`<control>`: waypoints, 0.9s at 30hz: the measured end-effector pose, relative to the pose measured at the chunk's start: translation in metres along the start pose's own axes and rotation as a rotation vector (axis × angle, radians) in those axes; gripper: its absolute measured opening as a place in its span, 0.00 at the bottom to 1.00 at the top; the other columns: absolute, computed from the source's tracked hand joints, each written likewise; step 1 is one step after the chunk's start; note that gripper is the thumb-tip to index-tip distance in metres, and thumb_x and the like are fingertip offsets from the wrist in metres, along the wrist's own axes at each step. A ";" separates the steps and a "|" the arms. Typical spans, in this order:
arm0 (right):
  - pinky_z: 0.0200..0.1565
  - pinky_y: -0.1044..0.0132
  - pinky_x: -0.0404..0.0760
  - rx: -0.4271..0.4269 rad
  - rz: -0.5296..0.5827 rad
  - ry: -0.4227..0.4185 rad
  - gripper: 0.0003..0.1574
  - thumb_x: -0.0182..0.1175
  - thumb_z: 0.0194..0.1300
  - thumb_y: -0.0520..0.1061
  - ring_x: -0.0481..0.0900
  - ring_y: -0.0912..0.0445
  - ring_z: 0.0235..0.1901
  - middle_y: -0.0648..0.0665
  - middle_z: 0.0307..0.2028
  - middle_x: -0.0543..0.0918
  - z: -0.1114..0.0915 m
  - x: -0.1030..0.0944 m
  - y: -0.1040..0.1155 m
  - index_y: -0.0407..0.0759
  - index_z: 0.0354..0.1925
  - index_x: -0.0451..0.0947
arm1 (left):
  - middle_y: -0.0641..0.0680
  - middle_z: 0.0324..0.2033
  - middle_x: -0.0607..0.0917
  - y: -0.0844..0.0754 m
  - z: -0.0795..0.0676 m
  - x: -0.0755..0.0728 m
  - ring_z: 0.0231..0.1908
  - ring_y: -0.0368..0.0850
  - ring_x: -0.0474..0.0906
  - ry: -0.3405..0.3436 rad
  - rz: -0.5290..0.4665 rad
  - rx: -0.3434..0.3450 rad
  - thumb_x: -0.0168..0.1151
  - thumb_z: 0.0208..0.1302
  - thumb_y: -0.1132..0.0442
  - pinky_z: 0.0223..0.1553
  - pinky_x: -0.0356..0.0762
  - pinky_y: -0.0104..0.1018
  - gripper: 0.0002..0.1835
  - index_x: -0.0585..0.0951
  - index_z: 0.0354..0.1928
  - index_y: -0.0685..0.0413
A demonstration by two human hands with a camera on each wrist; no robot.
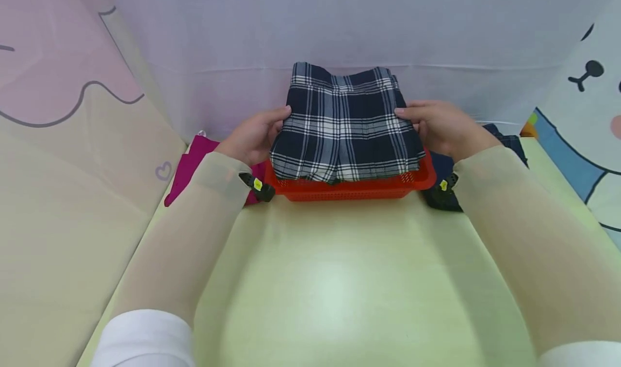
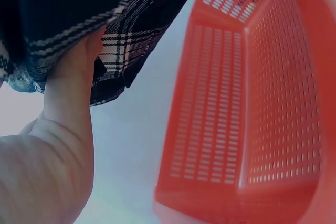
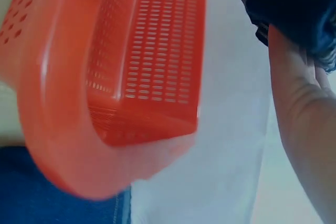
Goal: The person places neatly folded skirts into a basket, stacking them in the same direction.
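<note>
In the head view, a navy-and-white plaid garment (image 1: 343, 116) is held spread above a red plastic basket (image 1: 346, 195). My left hand (image 1: 254, 135) grips its left side, thumb on top. At the opposite side my right hand (image 1: 439, 124) pinches it the same way, fingers hidden beneath the cloth. The left wrist view shows the plaid cloth (image 2: 128, 38) draped over the left hand (image 2: 58, 124), beside the slotted basket (image 2: 210, 103). From the right wrist, the basket (image 3: 163, 40) appears with nothing in its visible part, and dark cloth covers the right hand's fingers.
Magenta cloth (image 1: 186, 167) lies left of the basket, partly behind my left arm. Dark blue denim (image 1: 439, 167) lies on the right, partly under my right wrist. A pale wall sheet (image 1: 218, 33) stands right behind the basket, on the light yellow-green table (image 1: 339, 275).
</note>
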State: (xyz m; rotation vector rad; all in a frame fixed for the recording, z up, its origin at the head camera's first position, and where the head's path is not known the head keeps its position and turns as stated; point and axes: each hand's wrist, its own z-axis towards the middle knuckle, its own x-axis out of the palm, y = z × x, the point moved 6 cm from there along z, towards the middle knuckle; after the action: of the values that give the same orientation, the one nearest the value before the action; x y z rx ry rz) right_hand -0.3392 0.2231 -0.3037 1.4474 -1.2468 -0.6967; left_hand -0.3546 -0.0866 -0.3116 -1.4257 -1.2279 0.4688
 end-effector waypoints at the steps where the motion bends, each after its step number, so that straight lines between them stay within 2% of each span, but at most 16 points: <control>1: 0.46 0.57 0.79 0.003 0.011 -0.009 0.38 0.63 0.61 0.46 0.80 0.50 0.43 0.43 0.54 0.75 0.002 -0.001 -0.001 0.40 0.65 0.61 | 0.56 0.45 0.81 0.001 0.003 0.000 0.41 0.49 0.79 0.003 -0.002 -0.005 0.57 0.65 0.50 0.48 0.75 0.42 0.23 0.71 0.58 0.51; 5: 0.46 0.55 0.79 0.030 0.009 -0.057 0.36 0.63 0.61 0.47 0.80 0.49 0.44 0.43 0.54 0.75 0.012 -0.003 -0.011 0.41 0.64 0.63 | 0.56 0.49 0.79 0.008 0.013 -0.006 0.46 0.50 0.76 -0.046 -0.007 -0.045 0.57 0.64 0.50 0.52 0.72 0.45 0.24 0.70 0.58 0.52; 9: 0.46 0.54 0.79 0.092 -0.035 -0.111 0.38 0.64 0.59 0.50 0.80 0.49 0.45 0.43 0.55 0.75 0.019 -0.006 -0.024 0.42 0.64 0.62 | 0.54 0.51 0.79 0.022 0.020 -0.016 0.51 0.51 0.76 -0.162 -0.032 -0.119 0.64 0.58 0.49 0.51 0.74 0.47 0.27 0.71 0.58 0.49; 12: 0.47 0.54 0.78 0.130 -0.064 -0.148 0.38 0.63 0.59 0.52 0.80 0.49 0.46 0.43 0.56 0.74 0.024 -0.006 -0.033 0.43 0.64 0.62 | 0.53 0.50 0.81 0.032 0.025 -0.023 0.50 0.51 0.77 -0.248 -0.044 -0.157 0.66 0.56 0.49 0.48 0.76 0.47 0.27 0.72 0.57 0.48; 19: 0.48 0.57 0.78 0.174 -0.161 -0.258 0.37 0.59 0.64 0.52 0.77 0.49 0.49 0.43 0.57 0.72 0.037 -0.008 -0.052 0.43 0.67 0.61 | 0.54 0.51 0.77 0.045 0.037 -0.028 0.50 0.50 0.76 -0.343 0.016 -0.149 0.60 0.63 0.56 0.45 0.78 0.44 0.22 0.70 0.57 0.52; 21: 0.46 0.57 0.79 0.191 -0.270 -0.285 0.36 0.56 0.66 0.52 0.77 0.49 0.48 0.42 0.56 0.72 0.041 -0.009 -0.059 0.42 0.68 0.60 | 0.54 0.53 0.75 0.048 0.040 -0.025 0.51 0.50 0.74 -0.350 0.096 -0.139 0.58 0.65 0.60 0.45 0.78 0.43 0.22 0.68 0.60 0.53; 23: 0.44 0.56 0.80 0.212 -0.430 -0.309 0.35 0.55 0.67 0.52 0.79 0.48 0.45 0.39 0.53 0.74 0.042 -0.011 -0.066 0.39 0.66 0.62 | 0.54 0.54 0.73 0.051 0.043 -0.021 0.52 0.50 0.72 -0.344 0.225 -0.137 0.55 0.67 0.62 0.46 0.78 0.42 0.24 0.65 0.64 0.53; 27: 0.49 0.51 0.77 0.240 -0.774 -0.329 0.39 0.55 0.67 0.52 0.77 0.45 0.46 0.35 0.53 0.73 0.043 -0.012 -0.074 0.35 0.68 0.57 | 0.54 0.56 0.69 0.057 0.046 -0.013 0.52 0.50 0.70 -0.336 0.590 -0.147 0.53 0.66 0.62 0.50 0.75 0.44 0.32 0.56 0.70 0.51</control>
State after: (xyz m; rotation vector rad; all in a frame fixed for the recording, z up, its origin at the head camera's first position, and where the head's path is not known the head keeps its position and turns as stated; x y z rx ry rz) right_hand -0.3576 0.2129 -0.3872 2.1047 -1.0072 -1.3785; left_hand -0.3741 -0.0650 -0.3796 -1.8931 -1.0994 1.0727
